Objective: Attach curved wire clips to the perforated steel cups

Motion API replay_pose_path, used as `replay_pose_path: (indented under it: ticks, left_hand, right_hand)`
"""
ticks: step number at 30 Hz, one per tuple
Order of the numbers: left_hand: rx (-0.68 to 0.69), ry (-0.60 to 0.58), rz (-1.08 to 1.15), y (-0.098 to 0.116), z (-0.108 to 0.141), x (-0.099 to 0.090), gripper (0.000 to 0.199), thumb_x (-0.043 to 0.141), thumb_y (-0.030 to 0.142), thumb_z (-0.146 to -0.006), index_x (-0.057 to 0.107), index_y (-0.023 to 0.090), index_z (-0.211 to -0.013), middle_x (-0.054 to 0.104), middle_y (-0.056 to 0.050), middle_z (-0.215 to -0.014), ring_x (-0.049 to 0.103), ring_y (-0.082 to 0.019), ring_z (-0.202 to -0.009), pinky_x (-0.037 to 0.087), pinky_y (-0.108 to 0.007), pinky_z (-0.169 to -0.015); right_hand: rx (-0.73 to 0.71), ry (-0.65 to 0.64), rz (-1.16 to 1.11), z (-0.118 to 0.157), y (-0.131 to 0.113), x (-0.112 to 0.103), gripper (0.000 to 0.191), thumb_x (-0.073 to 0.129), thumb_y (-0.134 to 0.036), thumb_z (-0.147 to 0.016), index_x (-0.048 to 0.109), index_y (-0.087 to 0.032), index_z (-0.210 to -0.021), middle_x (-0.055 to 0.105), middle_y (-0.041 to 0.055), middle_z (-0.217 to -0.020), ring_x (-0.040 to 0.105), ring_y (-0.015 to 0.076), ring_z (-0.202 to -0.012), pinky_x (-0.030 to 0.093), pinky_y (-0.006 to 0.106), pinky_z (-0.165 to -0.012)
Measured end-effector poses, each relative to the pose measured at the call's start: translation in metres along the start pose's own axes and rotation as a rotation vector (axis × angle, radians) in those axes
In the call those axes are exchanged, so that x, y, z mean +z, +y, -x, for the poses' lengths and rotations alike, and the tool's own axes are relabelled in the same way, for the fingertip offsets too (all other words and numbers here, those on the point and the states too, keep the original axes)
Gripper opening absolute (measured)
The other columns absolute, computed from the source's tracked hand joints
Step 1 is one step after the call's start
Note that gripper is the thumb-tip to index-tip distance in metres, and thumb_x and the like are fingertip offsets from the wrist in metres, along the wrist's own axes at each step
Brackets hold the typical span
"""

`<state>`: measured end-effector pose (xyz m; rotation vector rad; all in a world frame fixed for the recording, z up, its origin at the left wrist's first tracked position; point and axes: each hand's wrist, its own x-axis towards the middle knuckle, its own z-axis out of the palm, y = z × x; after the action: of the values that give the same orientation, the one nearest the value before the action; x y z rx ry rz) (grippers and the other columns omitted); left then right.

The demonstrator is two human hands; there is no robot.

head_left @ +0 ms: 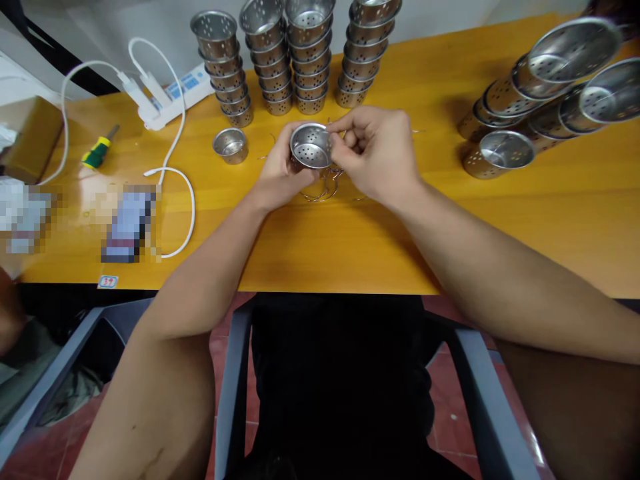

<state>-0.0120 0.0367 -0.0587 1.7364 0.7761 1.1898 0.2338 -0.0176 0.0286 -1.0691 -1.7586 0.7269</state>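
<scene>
My left hand (283, 167) is wrapped round the side of a perforated metal cup (311, 148), which it holds with the mouth facing up toward me. At the cup's right rim, my right hand (377, 150) has its thumb and forefinger pinched together. Whatever sits in that pinch is too small to make out; it may be a thin wire. Below the cup lie several thin bent wires (327, 190) on the table. A smaller perforated cup (231, 145) stands by itself to the left of my left hand.
Tall stacks of perforated cups (311, 60) line the table's back, and further leaning stacks (540, 87) are at the right. A white power strip (187, 93) with cables, a green-yellow screwdriver (97, 152) and a blurred phone (129, 223) lie left. Another person's arm (9, 313) shows at the left edge.
</scene>
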Motion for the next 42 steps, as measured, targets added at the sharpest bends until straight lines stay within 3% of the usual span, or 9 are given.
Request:
replay_pose_path:
  ticks: [9,12,15,17,24,29,32,37,42]
  left_hand:
    - [0.047,0.021,-0.154,0.004,0.000,0.007,0.082,0.107,0.060,-0.095,0.066,0.032,-0.160,0.083,-0.011,-0.146,0.085,-0.032,-0.132,0.076,-0.048,-0.113]
    - [0.055,-0.010,-0.153,0.001,0.000,0.008,0.090,0.107,0.073,-0.093,0.063,0.033,-0.161,0.081,-0.011,-0.148,0.083,-0.033,-0.131,0.075,-0.050,-0.111]
    - [0.196,-0.090,-0.131,-0.005,0.000,0.007,0.112,0.099,0.103,-0.086,0.058,0.037,-0.166,0.078,-0.009,-0.151,0.080,-0.031,-0.128,0.075,-0.050,-0.104]
    - [0.256,-0.121,-0.143,-0.007,0.000,0.005,0.115,0.096,0.107,-0.086,0.057,0.036,-0.168,0.076,-0.009,-0.153,0.080,-0.032,-0.131,0.075,-0.051,-0.106]
    - [0.117,-0.064,-0.201,-0.001,0.002,0.007,0.093,0.105,0.067,-0.094,0.061,0.031,-0.168,0.076,-0.012,-0.154,0.083,-0.036,-0.142,0.073,-0.051,-0.122]
    - [0.231,-0.130,-0.205,-0.001,0.001,0.006,0.106,0.102,0.087,-0.092,0.055,0.035,-0.171,0.074,-0.010,-0.158,0.081,-0.036,-0.144,0.074,-0.054,-0.122]
    - [0.374,-0.169,-0.194,0.000,0.000,0.007,0.112,0.101,0.093,-0.091,0.048,0.042,-0.175,0.074,-0.007,-0.161,0.080,-0.034,-0.143,0.074,-0.056,-0.122]
    - [0.131,-0.047,-0.171,0.006,0.001,0.017,0.120,0.114,0.099,-0.074,0.062,0.033,-0.161,0.076,-0.010,-0.147,0.080,-0.039,-0.140,0.067,-0.060,-0.129]
    - [0.036,-0.004,-0.100,0.004,0.003,0.018,0.104,0.103,0.104,-0.086,0.069,0.031,-0.153,0.072,-0.007,-0.132,0.079,-0.037,-0.138,0.064,-0.059,-0.129]
  right_hand:
    - [-0.029,0.015,0.009,-0.001,0.007,-0.002,0.031,0.108,-0.053,-0.110,0.081,-0.038,-0.104,0.070,0.0002,-0.081,0.061,0.0278,-0.079,0.059,0.048,-0.077]
    - [-0.032,0.017,0.012,0.000,0.009,-0.002,0.028,0.106,-0.050,-0.110,0.082,-0.038,-0.103,0.072,0.0006,-0.083,0.060,0.0278,-0.077,0.060,0.051,-0.079]
    - [-0.021,0.024,0.017,0.001,0.009,-0.002,0.031,0.106,-0.056,-0.110,0.081,-0.039,-0.102,0.073,0.0012,-0.082,0.061,0.0290,-0.079,0.061,0.052,-0.076]
    - [-0.009,0.021,0.019,0.002,0.008,-0.001,0.032,0.106,-0.059,-0.110,0.081,-0.040,-0.103,0.071,0.0011,-0.079,0.062,0.0299,-0.080,0.061,0.051,-0.074]
    - [-0.023,0.027,0.011,0.001,0.008,0.000,0.027,0.103,-0.038,-0.110,0.078,-0.036,-0.100,0.065,0.0011,-0.079,0.059,0.0272,-0.074,0.054,0.049,-0.076]
    - [0.009,0.025,0.013,0.002,0.007,-0.001,0.036,0.105,-0.061,-0.109,0.075,-0.041,-0.103,0.062,0.0013,-0.074,0.061,0.0320,-0.079,0.051,0.048,-0.068]
    - [-0.008,0.037,0.011,0.002,0.007,0.001,0.033,0.101,-0.058,-0.109,0.075,-0.039,-0.103,0.061,0.0002,-0.074,0.060,0.0299,-0.076,0.051,0.047,-0.070]
    - [-0.023,0.040,-0.038,-0.001,0.008,0.004,0.026,0.101,-0.046,-0.107,0.078,-0.037,-0.101,0.061,-0.0005,-0.074,0.058,0.0272,-0.071,0.052,0.047,-0.073]
    - [0.017,-0.087,-0.141,-0.003,-0.001,-0.011,0.031,0.108,-0.048,-0.114,0.084,-0.033,-0.102,0.076,0.0042,-0.087,0.064,0.0242,-0.077,0.056,0.043,-0.073]
